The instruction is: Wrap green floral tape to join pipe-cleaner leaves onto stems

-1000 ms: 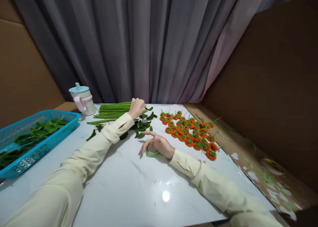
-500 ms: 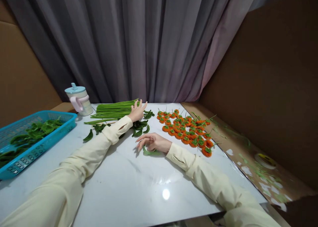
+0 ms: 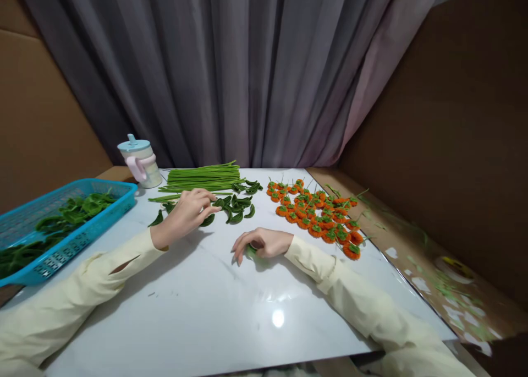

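Observation:
My left hand (image 3: 187, 214) hovers over the left part of the white table, fingers bent and thumb apart, with nothing visible between them. Beside its thumb lies a dark green fuzzy leaf (image 3: 207, 220), and more curved leaves (image 3: 236, 217) are scattered just right of it. Behind the hand, long green stems (image 3: 204, 176) lie in a flat bundle. My right hand (image 3: 264, 243) is nearer the middle, its fingers curled around a light green strip (image 3: 251, 249) that is mostly hidden. To its right sit several orange fuzzy flowers (image 3: 315, 230) with green bases and thin wires.
At the left stands a blue plastic basket (image 3: 88, 228) with green leaves in it. A lidded tumbler (image 3: 142, 168) with a pink handle is behind it. A tape roll (image 3: 455, 269) and paper scraps (image 3: 421, 284) lie on the cardboard at right. A grey curtain (image 3: 231, 80) hangs behind.
My left hand has drawn back from above the leaves toward the lower left, its fingers less spread. My right hand stays near its place, with the green strip now less visible. The view has shifted slightly.

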Demonstrator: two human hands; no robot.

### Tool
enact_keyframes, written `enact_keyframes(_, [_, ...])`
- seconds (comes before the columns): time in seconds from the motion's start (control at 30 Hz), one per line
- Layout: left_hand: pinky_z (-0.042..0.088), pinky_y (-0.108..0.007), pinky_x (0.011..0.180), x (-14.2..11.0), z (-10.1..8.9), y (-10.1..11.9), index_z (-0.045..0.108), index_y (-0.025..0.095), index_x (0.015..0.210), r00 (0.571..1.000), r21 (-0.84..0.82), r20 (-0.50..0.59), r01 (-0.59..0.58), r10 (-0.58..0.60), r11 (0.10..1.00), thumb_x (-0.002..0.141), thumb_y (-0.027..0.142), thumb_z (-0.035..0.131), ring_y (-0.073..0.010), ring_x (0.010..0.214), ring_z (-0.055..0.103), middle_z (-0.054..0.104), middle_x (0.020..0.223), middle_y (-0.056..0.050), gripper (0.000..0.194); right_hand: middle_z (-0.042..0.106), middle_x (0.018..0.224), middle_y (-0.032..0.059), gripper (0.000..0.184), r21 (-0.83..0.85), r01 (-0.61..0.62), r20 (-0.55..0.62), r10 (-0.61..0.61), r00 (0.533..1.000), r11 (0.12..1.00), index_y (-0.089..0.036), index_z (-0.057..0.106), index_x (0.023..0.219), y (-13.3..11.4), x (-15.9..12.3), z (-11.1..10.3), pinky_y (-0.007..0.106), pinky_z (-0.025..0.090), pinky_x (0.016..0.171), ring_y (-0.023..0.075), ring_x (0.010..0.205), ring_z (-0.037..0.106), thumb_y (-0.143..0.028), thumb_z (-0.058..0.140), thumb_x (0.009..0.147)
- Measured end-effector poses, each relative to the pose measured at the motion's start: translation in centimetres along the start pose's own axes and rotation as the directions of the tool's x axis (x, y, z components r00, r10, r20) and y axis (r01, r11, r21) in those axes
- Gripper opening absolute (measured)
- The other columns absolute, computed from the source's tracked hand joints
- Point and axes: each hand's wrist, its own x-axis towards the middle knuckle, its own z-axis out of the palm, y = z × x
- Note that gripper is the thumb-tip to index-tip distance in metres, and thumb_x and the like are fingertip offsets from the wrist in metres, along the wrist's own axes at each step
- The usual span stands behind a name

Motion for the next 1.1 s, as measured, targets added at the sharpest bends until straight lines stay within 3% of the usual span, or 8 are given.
enact_keyframes(0.17, [0.037, -0.032, 0.076, -1.5, 1.7, -2.7, 0.057, 0.017, 0.087, 0.977, -0.067, 0.184, 0.126, -0.111, 0.99, 0.083, 0.047, 0.047, -0.024, 0.089, 0.053, 0.058, 0.092, -0.007, 0.032, 0.067, 0.09, 0.0082, 0.027, 0.109, -0.063, -0.164, 0.08, 0.983, 0.992, -0.011, 0.063, 0.097, 0.6, 0.3, 0.6, 0.023, 0.044, 0.068, 0.0141, 0.08, 0.06, -0.008, 0.054, 0.072])
enact_keyframes(0.4, [0.04, -0.031, 0.074, -1.7, 3.6, -2.2, 0.055, 0.015, 0.094, 0.981, -0.147, 0.155, 0.139, -0.116, 0.979, 0.081, 0.05, 0.048, -0.0234, 0.087, 0.052, 0.053, 0.091, -0.008, 0.038, 0.068, 0.08, 0.0068, 0.031, 0.121, -0.122, -0.403, 0.161, 0.901, 0.985, -0.012, 0.069, 0.079, 0.7, 1.1, 1.7, 0.024, 0.044, 0.063, 0.0144, 0.069, 0.059, -0.041, 0.068, 0.068])
enact_keyframes(0.53, [0.039, -0.031, 0.075, 0.2, 4.2, -0.5, 0.056, 0.016, 0.088, 0.983, -0.107, 0.135, 0.136, -0.121, 0.985, 0.088, 0.043, 0.039, -0.0233, 0.086, 0.053, 0.057, 0.087, -0.008, 0.032, 0.067, 0.069, 0.0058, 0.03, 0.144, -0.143, -0.424, 0.192, 0.885, 0.979, -0.011, 0.069, 0.075, 0.1, 1.4, 2.1, 0.021, 0.04, 0.055, 0.0107, 0.057, 0.053, -0.041, 0.065, 0.07])
enact_keyframes(0.77, [0.039, -0.032, 0.066, 4.0, 6.8, 0.9, 0.055, 0.014, 0.081, 0.967, -0.127, 0.144, 0.229, -0.211, 0.965, 0.079, 0.03, 0.055, -0.0268, 0.073, 0.058, 0.06, 0.07, -0.009, 0.016, 0.065, 0.058, 0.0041, 0.025, 0.14, -0.178, -0.537, 0.226, 0.813, 0.974, -0.011, 0.066, 0.071, -0.2, 1.7, 2.9, 0.02, 0.037, 0.05, 0.0089, 0.048, 0.048, -0.034, 0.059, 0.076])
enact_keyframes(0.87, [0.039, -0.028, 0.063, 3.7, 7.1, 0.6, 0.055, 0.015, 0.086, 0.965, -0.219, 0.144, 0.246, -0.218, 0.944, 0.078, 0.02, 0.053, -0.0222, 0.069, 0.057, 0.061, 0.069, -0.006, 0.01, 0.065, 0.058, 0.0028, 0.018, 0.096, -0.209, -0.605, 0.224, 0.764, 0.973, -0.012, 0.064, 0.073, -0.1, 1.7, 3.3, 0.021, 0.041, 0.056, 0.0114, 0.054, 0.055, -0.027, 0.055, 0.079])
enact_keyframes(1.0, [0.041, -0.023, 0.061, 2.1, 5.9, 0.2, 0.047, 0.015, 0.11, 0.971, -0.371, 0.119, 0.239, -0.209, 0.897, 0.08, 0.018, 0.046, -0.0132, 0.063, 0.054, 0.061, 0.082, -0.003, 0.03, 0.063, 0.06, 0.0009, 0.013, -0.06, -0.29, -0.683, 0.172, 0.71, 0.955, -0.014, 0.059, 0.072, -0.5, 1.6, 3.3, 0.022, 0.041, 0.059, 0.0117, 0.056, 0.055, -0.019, 0.049, 0.08])
enact_keyframes(1.07, [0.042, -0.021, 0.058, 1.1, 5.1, 0.4, 0.043, 0.015, 0.118, 0.964, -0.51, 0.118, 0.265, -0.238, 0.818, 0.078, 0.02, 0.049, -0.0104, 0.06, 0.051, 0.06, 0.086, -0.003, 0.04, 0.062, 0.06, 0.0002, 0.012, -0.113, -0.301, -0.683, 0.146, 0.715, 0.947, -0.015, 0.057, 0.073, -0.7, 1.5, 3.2, 0.022, 0.041, 0.059, 0.0115, 0.055, 0.054, -0.018, 0.048, 0.081])
enact_keyframes(1.1, [0.041, -0.02, 0.055, 0.6, 4.6, 0.6, 0.044, 0.015, 0.118, 0.953, -0.628, 0.139, 0.295, -0.27, 0.72, 0.076, 0.022, 0.051, -0.0097, 0.059, 0.05, 0.058, 0.085, -0.002, 0.043, 0.062, 0.06, 0.0, 0.012, -0.122, -0.294, -0.676, 0.138, 0.723, 0.948, -0.016, 0.056, 0.073, -0.7, 1.5, 3.2, 0.022, 0.041, 0.059, 0.0116, 0.055, 0.054, -0.019, 0.048, 0.081])
